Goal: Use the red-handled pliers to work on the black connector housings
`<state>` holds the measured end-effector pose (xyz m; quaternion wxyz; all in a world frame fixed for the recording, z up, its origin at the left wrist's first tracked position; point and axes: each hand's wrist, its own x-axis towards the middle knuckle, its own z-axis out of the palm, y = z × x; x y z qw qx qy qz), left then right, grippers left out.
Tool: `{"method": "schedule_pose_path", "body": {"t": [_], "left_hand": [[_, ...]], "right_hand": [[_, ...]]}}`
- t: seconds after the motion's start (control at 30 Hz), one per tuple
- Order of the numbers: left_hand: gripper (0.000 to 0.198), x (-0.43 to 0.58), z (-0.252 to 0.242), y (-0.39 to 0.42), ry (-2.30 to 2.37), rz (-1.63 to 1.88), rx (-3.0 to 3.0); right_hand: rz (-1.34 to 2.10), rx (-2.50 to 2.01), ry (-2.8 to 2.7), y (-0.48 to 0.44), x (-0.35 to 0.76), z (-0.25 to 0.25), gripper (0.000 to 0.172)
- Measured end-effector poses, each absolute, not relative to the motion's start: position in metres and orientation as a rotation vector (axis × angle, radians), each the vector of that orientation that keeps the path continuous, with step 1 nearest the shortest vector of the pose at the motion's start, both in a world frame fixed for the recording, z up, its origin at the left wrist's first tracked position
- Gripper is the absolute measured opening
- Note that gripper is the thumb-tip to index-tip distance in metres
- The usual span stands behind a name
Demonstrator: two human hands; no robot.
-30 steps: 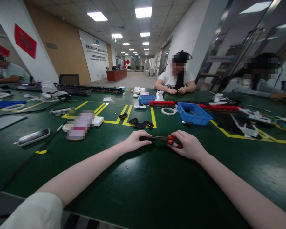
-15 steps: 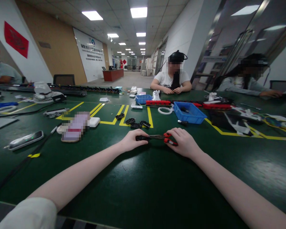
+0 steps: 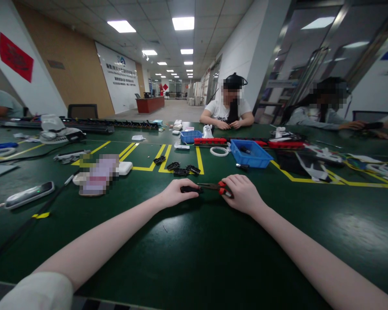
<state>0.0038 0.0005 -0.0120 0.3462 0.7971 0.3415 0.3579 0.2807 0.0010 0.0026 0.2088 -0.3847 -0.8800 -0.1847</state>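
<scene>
Between the fingers and thumb of my left hand (image 3: 177,192) is a small black plastic part (image 3: 190,189), held just above the green table (image 3: 194,254). My right hand (image 3: 244,193) is closed on the red handles of a pair of pliers (image 3: 224,189). The pliers' jaws point left and their tip meets the right end of the black part; whether the jaws grip it I cannot tell. Beyond my left hand lie several similar black parts (image 3: 181,171). A thin pin-like piece (image 3: 165,228) rests on the table nearer to me.
A blue bin (image 3: 250,155) with dark items inside stands beyond my right hand, a white ring (image 3: 219,151) beside it. To the left are a phone (image 3: 98,174), a white case (image 3: 125,168) and a silver-black device (image 3: 29,195). Two people sit across the table, another far left.
The view has shifted slightly to the right. My right hand's grip on the pliers has tightened a little, the red handles now closer together. My left hand still holds the black part.
</scene>
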Motion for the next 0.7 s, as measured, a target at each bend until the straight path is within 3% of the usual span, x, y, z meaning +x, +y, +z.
{"method": "schedule_pose_path", "body": {"t": [0.7], "left_hand": [[0.027,0.003,-0.0131,0.0014,0.939,0.922,2.047]], "right_hand": [[-0.457,-1.043,-2.446,-0.0003,0.2811,0.0028,0.025]]}}
